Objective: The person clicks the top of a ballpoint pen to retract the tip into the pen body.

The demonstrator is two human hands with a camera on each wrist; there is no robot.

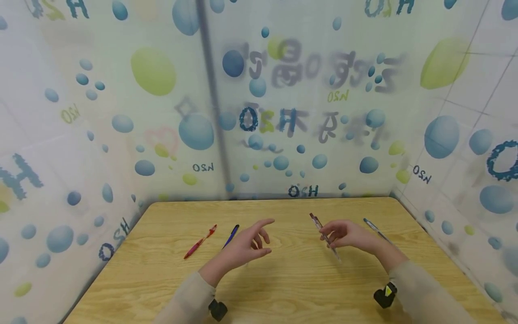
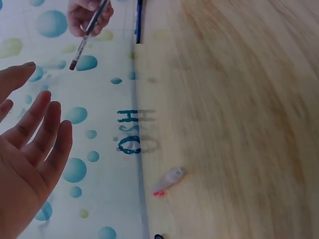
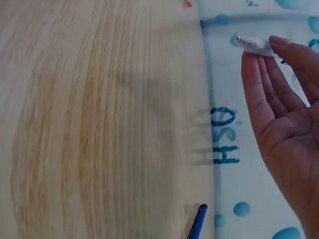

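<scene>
A slim pen with a clear barrel and a dark reddish-brown end (image 1: 315,220) is in my right hand (image 1: 344,234), which pinches it between thumb and fingers above the table. In the right wrist view its pale tip (image 3: 255,45) pokes out past the fingertips. My left hand (image 1: 244,245) hovers over the table with fingers spread and holds nothing. Close beside it lies a dark-blue pen (image 1: 231,235), partly hidden by that hand. Farther left is a red pen (image 1: 200,241). Past the right hand, a blue-ended pen (image 1: 374,228) lies partly behind the forearm.
The wooden table (image 1: 283,288) is walled by a pale curtain (image 1: 275,148) with blue and green spots at the back and sides. In the left wrist view a whitish piece with a red end (image 2: 168,181) lies near the table's far edge.
</scene>
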